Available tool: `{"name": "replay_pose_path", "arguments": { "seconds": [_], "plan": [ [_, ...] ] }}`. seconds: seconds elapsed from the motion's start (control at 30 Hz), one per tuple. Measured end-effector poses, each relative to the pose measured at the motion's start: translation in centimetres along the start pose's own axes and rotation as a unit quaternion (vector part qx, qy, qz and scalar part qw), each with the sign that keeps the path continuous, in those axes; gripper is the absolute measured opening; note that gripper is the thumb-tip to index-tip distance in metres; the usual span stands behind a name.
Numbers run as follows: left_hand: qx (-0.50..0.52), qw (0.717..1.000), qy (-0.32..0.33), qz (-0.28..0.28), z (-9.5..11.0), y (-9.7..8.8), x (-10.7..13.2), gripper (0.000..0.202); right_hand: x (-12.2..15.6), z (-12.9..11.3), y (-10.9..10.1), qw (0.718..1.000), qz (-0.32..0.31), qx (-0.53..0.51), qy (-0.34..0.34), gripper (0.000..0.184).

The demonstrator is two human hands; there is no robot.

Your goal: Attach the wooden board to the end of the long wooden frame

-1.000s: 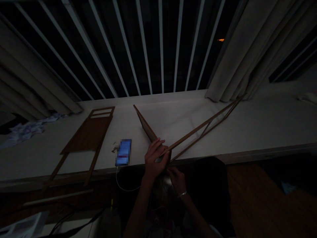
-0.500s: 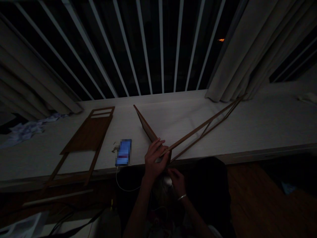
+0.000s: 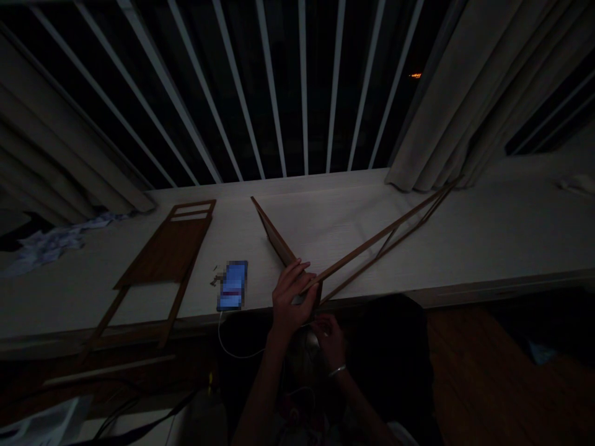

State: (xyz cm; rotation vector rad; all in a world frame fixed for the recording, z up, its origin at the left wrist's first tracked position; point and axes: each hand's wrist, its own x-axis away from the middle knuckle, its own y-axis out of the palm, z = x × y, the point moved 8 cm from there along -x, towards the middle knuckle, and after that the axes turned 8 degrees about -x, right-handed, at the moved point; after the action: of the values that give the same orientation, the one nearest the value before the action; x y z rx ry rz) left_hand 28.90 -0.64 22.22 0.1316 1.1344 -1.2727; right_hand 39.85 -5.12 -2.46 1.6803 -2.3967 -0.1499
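My left hand (image 3: 289, 296) grips the point where several thin wooden strips meet, at the front edge of a white sill (image 3: 353, 248). One narrow wooden piece (image 3: 273, 232) runs from that hand to the far left, and two long wooden strips (image 3: 379, 238) spread to the right toward the curtain. My right hand (image 3: 329, 341) sits just below, its fingertips near the joint. A rounded silvery object (image 3: 313, 340) lies between my hands, dim and hard to identify. Whether my right hand holds anything is hidden in the dark.
A finished-looking wooden frame panel (image 3: 167, 251) lies on the sill at left. A phone (image 3: 231, 286) with a white cable lies beside small scraps. Curtains (image 3: 446, 87) and white window bars (image 3: 302, 87) stand behind the sill; a wooden floor (image 3: 483, 378) lies below right.
My right hand has shifted slightly upward and to the left. My left hand and the wooden strips have not visibly moved.
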Motion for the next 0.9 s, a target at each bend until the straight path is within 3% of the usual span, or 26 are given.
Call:
{"name": "replay_pose_path", "arguments": {
  "seconds": [0.3, 0.6, 0.9],
  "plan": [
    [-0.002, 1.000, -0.002, 0.003, 0.0, 0.0, 0.0, 0.018, -0.1, 0.1, 0.0, 1.000, 0.003, 0.009, -0.019, 0.026],
    [-0.003, 1.000, -0.004, 0.002, 0.0, 0.0, 0.0, 0.016, 0.1, 3.2, 0.2, 0.997, -0.011, -0.038, 0.065, 0.033],
    [-0.005, 1.000, -0.003, -0.003, -0.1, 0.0, 0.0, 0.017, -0.7, 1.1, -1.2, 0.999, 0.020, 0.030, -0.006, 0.035]
  ]
}}
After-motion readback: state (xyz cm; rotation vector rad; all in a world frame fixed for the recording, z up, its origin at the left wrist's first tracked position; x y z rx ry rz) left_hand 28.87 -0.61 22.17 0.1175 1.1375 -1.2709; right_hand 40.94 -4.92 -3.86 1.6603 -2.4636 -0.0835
